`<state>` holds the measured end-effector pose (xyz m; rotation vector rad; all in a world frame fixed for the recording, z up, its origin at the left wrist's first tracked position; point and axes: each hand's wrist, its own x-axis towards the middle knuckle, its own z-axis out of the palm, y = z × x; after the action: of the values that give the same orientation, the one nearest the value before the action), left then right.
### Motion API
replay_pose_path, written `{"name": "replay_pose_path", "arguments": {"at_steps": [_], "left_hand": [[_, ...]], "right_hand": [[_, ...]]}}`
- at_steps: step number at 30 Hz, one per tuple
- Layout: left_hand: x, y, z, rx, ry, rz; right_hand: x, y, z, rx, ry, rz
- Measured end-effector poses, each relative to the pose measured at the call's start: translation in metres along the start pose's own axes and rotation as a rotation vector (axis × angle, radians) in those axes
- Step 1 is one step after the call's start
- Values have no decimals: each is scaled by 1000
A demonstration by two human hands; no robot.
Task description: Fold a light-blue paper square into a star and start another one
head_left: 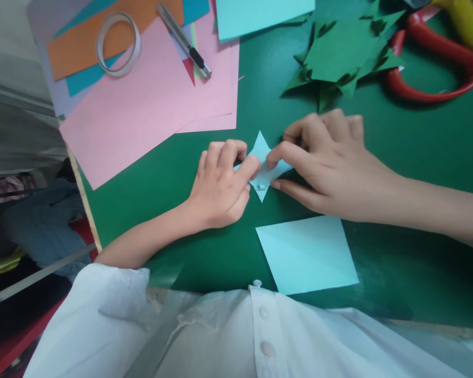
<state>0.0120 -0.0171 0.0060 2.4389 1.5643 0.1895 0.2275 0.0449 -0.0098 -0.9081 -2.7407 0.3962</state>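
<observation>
Paper star lies partly covered — at its sides (both) — by hands.

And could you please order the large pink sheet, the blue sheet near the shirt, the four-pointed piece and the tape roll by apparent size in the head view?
1. Large pink sheet
2. Blue sheet
3. Four-pointed piece and tape roll: too alike to rank, the piece being partly covered.

Green tabletop fills the ctr, softly lit, pale edge running down its L side. Out past that, it's blurry: greyish fabric-like folds up top, blue cloth approx. midway, w/ a pale bar slanting across & a red strip at btm L.
</observation>
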Motion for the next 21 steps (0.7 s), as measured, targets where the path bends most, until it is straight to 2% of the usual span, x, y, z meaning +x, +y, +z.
{"name": "replay_pose_path", "arguments": {"at_steps": [10, 17, 21], "left_hand": [[-2, -1, 7, -16, 132, 15], [-1, -10, 5, -77, 165, 83], [-2, -11, 7, -102, 196, 114]], "right_hand": [[5, 10, 0, 158, 63, -119], [6, 15, -7, 389, 150, -88], [10, 23, -7, 352, 162, -216]]}}
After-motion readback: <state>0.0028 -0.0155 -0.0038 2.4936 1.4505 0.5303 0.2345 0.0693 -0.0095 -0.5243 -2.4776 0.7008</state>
